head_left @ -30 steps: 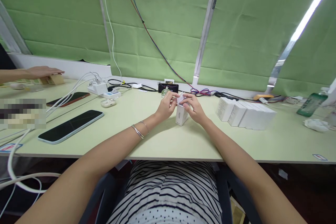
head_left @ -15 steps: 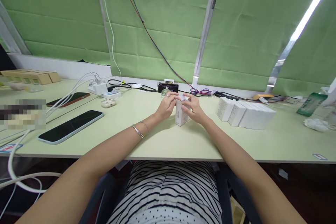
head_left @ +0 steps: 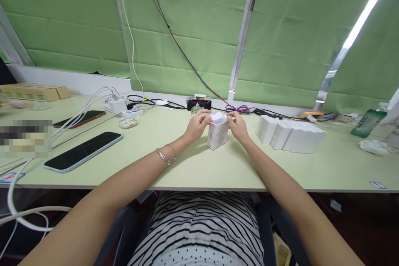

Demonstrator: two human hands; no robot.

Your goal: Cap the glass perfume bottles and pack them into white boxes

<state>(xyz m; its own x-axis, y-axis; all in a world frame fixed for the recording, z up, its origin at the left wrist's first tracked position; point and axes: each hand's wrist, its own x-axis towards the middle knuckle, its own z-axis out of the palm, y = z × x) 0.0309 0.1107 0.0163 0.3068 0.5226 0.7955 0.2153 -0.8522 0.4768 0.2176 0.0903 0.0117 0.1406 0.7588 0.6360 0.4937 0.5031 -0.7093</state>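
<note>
A small white carton (head_left: 217, 135) with fine print stands upright on the table in front of me. Its top is raised, with white flaps showing above the rim. My left hand (head_left: 198, 126) pinches the carton's upper left edge between thumb and fingers. On the opposite side, my right hand (head_left: 238, 125) grips the flap at the upper right corner with its fingertips. The inside of the carton is hidden from this angle. Behind my left hand, a small round glass bottle (head_left: 196, 109) is partly covered.
A row of white cartons (head_left: 304, 136) stands to the right. At left lie a phone (head_left: 83, 151), a second phone (head_left: 80, 119), an earbud case (head_left: 127, 123) and a power strip (head_left: 132, 113) with cables. A green bottle (head_left: 369, 122) is far right. The table's front edge (head_left: 212, 188) runs before me.
My right hand has shifted right, from over the carton's top to its upper right corner. The carton's front and raised flaps are now more exposed. My left hand stays at the left edge.
</note>
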